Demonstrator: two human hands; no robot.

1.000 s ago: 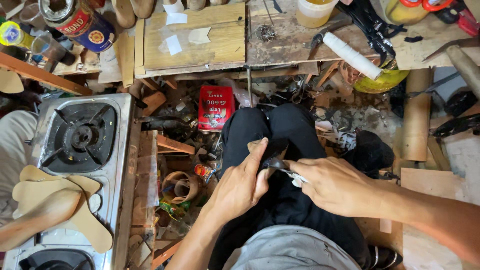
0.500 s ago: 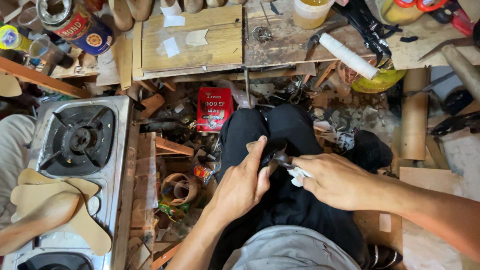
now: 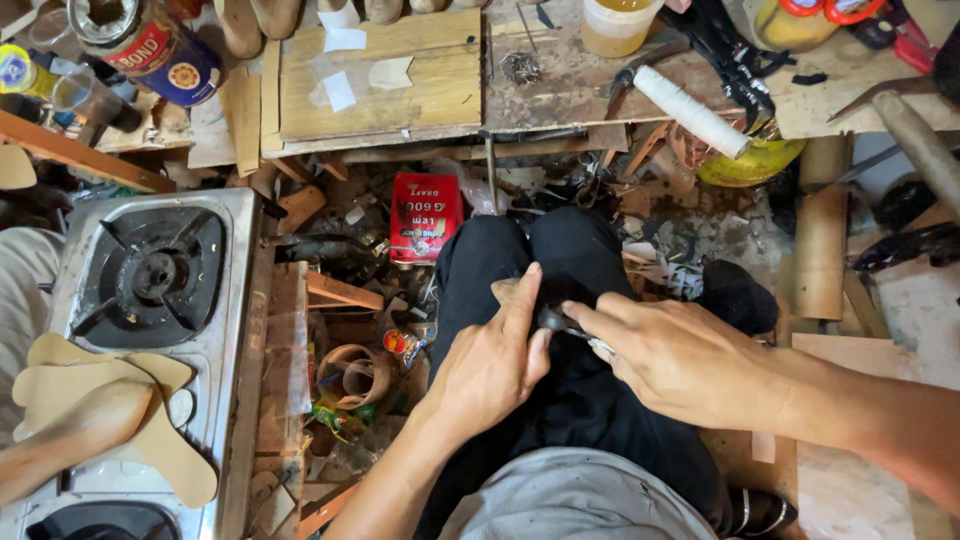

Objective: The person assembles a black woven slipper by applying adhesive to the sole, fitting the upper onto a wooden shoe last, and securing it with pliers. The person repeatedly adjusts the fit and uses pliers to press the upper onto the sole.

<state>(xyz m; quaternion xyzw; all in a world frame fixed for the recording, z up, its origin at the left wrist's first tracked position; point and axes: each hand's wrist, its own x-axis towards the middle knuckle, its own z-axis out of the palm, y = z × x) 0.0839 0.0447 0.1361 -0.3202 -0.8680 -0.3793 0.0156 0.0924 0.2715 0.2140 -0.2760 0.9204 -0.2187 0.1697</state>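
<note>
Here, positions relative to the red tin:
Left hand: below the tin, fingers curled around a small dark piece.
Right hand: lower right, fingertips pinching that piece.

The person is sitting over a cluttered floor, both hands meeting above the black trousers. The left hand is pinching a small tan piece with its thumb up, while the right hand is pressing a small dark tool against it — the 2 hands are touching. A red tin is lying just beyond the knees, and a gas stove is sitting well to the left with pale shoe insoles resting on it — a wooden workbench is running along the top.
</note>
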